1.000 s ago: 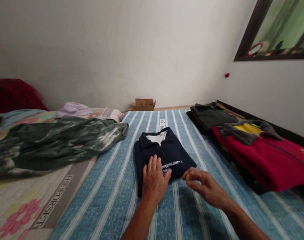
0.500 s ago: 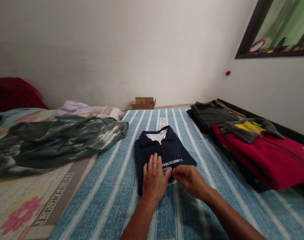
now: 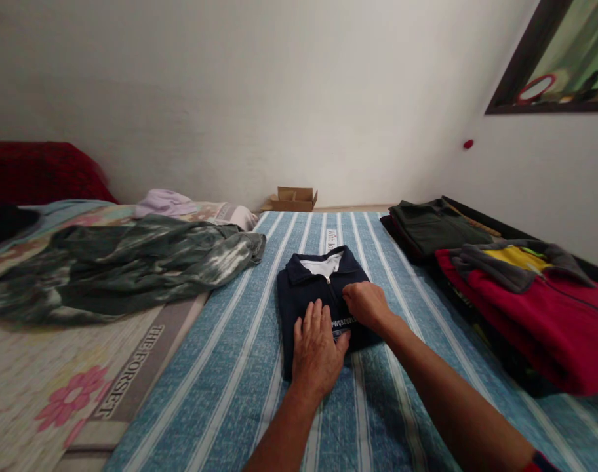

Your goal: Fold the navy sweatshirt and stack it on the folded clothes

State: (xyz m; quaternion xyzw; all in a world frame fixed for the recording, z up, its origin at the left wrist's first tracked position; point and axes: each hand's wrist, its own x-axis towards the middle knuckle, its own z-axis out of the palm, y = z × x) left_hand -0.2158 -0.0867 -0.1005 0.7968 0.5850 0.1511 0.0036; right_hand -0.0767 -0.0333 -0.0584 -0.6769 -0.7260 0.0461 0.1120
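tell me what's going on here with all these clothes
A person has both hands at a folded navy top on a striped sheet. The left hand lies spread on its front; the right hand, fingers curled, is over its other side, near the zip. Whether that hand grips any cloth is hard to tell. To the right lies a folded red jacket; to the left, a rumpled green garment is stretched out.

You are seeing a navy garment (image 3: pixel 305 283) lettered in white, a blue sheet (image 3: pixel 219 351) striped white, mottled dark-green cloth (image 3: pixel 132 265), and a crimson jacket (image 3: pixel 545 318) showing grey and yellow.
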